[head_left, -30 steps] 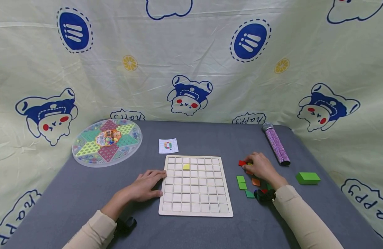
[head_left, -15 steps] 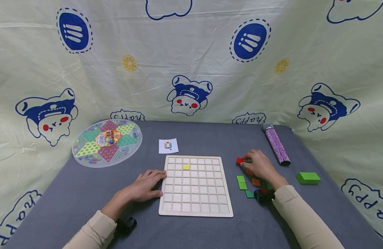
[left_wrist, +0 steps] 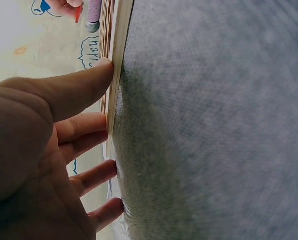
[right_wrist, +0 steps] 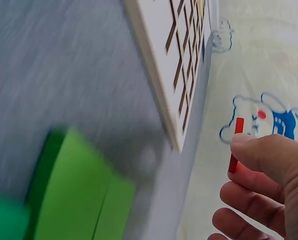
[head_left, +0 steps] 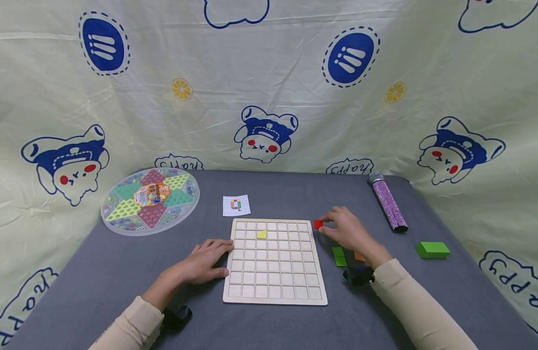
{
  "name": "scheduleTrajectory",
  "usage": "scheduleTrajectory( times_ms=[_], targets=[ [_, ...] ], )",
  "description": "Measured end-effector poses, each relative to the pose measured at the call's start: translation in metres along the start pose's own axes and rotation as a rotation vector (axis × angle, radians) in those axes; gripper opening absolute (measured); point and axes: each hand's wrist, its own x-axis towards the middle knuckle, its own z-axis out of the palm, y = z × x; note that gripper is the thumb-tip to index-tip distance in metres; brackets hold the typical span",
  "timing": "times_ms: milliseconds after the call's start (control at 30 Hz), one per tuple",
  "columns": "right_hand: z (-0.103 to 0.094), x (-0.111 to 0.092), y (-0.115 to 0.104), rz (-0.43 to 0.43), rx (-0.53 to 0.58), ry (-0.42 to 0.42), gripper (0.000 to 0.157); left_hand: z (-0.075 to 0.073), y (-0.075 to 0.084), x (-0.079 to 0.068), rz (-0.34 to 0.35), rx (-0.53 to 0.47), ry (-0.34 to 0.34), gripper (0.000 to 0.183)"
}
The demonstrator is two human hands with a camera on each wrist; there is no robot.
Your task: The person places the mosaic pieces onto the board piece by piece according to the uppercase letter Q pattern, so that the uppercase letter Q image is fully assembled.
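Note:
Between thumb and fingers my right hand [head_left: 348, 231] pinches a red tile [head_left: 318, 224], held just off the right edge of a white gridded board [head_left: 275, 291]. In the right wrist view the red tile [right_wrist: 236, 145] is seen edge-on, lifted above the table. One yellow tile [head_left: 262, 235] sits in a cell near the top of the board. My left hand [head_left: 203, 262] touches the board's left edge, its fingers fairly straight; the left wrist view shows the thumb and fingertips against that wooden edge [left_wrist: 116, 75].
Green tiles [head_left: 338, 256] and an orange tile [head_left: 359, 256] lie under the right forearm, partly hidden. A small pattern card [head_left: 236, 205] is behind the board. A round game box [head_left: 150, 201] lies left; a purple glittery microphone [head_left: 389, 204] and green block [head_left: 432, 250] lie right.
My right hand has moved left from the loose tiles toward the board, carrying the red tile. The left hand has stayed at the board's edge.

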Motion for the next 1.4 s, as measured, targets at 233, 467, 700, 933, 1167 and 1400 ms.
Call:
scheduleTrajectory(
  times_ms=[233, 467, 700, 933, 1167, 1400],
  targets=[
    [0.01, 0.007, -0.028, -0.069, -0.012, 0.015, 0.024, 0.001, -0.001, -0.001, 0.028, 0.027, 0.022, 0.058],
    [0.018, 0.015, -0.052, -0.088, -0.003, -0.032, 0.023, 0.001, -0.001, -0.001, 0.023, 0.022, 0.023, 0.058],
    [0.025, 0.024, -0.068, -0.112, 0.003, -0.065, 0.023, 0.001, -0.001, -0.001, 0.023, 0.015, 0.021, 0.058],
    [0.035, 0.034, -0.075, -0.104, -0.016, -0.091, 0.023, 0.0, 0.0, 0.0, 0.007, 0.008, 0.012, 0.059],
    [0.04, 0.041, -0.079, -0.085, -0.01, -0.123, 0.022, 0.0, 0.0, 0.0, 0.004, 0.01, 0.01, 0.059],
    [0.044, 0.043, -0.081, -0.107, -0.026, -0.132, 0.019, 0.0, 0.0, 0.0, 0.004, 0.008, 0.005, 0.059]
  ],
)
